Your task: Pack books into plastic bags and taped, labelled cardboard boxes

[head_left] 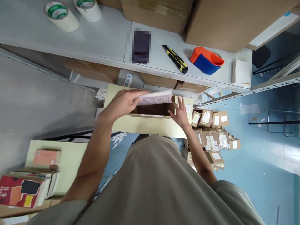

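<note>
My left hand [125,102] is closed on the left end of a pale pink flat packet [156,97] with faint print on its face. The packet stands tilted over the opening of a narrow cardboard box [150,116], and I cannot make out what kind of thing it is. At the box's right end is my right hand [180,115], its fingers spread and touching the rim. The inside of the box looks dark. Under the box is a pale yellow tabletop [147,126].
On the grey shelf [103,40] ahead are tape rolls [67,22], a box cutter [175,58], an orange-and-blue tape dispenser [207,61] and large cartons [225,22]. Small taped boxes [211,137] are piled on the floor at right. Books [25,187] lie at lower left.
</note>
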A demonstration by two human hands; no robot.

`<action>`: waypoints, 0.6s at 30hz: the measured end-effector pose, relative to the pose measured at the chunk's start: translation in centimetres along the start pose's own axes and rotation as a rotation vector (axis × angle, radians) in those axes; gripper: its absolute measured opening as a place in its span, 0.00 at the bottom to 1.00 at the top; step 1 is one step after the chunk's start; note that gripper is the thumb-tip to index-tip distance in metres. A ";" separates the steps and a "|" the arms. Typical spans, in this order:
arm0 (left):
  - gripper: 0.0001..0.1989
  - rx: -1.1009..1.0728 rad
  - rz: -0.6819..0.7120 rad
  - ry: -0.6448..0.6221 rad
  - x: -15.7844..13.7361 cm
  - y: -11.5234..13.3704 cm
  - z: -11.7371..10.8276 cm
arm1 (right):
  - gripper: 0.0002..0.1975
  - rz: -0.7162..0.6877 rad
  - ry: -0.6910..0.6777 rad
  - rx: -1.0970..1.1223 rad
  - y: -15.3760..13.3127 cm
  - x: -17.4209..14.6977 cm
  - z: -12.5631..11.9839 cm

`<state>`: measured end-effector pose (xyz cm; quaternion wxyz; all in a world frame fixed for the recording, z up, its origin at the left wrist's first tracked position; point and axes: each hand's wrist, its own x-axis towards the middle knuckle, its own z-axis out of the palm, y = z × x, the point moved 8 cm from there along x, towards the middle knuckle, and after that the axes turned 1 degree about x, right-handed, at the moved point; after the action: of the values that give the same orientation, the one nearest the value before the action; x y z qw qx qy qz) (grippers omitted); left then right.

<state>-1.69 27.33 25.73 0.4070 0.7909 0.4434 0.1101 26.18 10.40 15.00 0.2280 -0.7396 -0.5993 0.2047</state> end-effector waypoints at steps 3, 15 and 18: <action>0.22 0.049 0.014 -0.053 1.0 -1.1 2.2 | 0.31 0.024 -0.015 0.065 1.7 -0.2 0.8; 0.25 0.162 -0.034 -0.375 5.0 -5.4 11.1 | 0.36 0.066 -0.050 0.160 2.2 0.2 1.1; 0.25 0.140 -0.020 -0.476 6.3 -7.0 13.6 | 0.36 0.074 -0.055 0.199 2.1 0.2 1.3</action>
<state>5.01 26.76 10.61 0.4454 0.8165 0.3492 -0.1143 27.11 10.40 12.72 0.2762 -0.7289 -0.5542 0.2918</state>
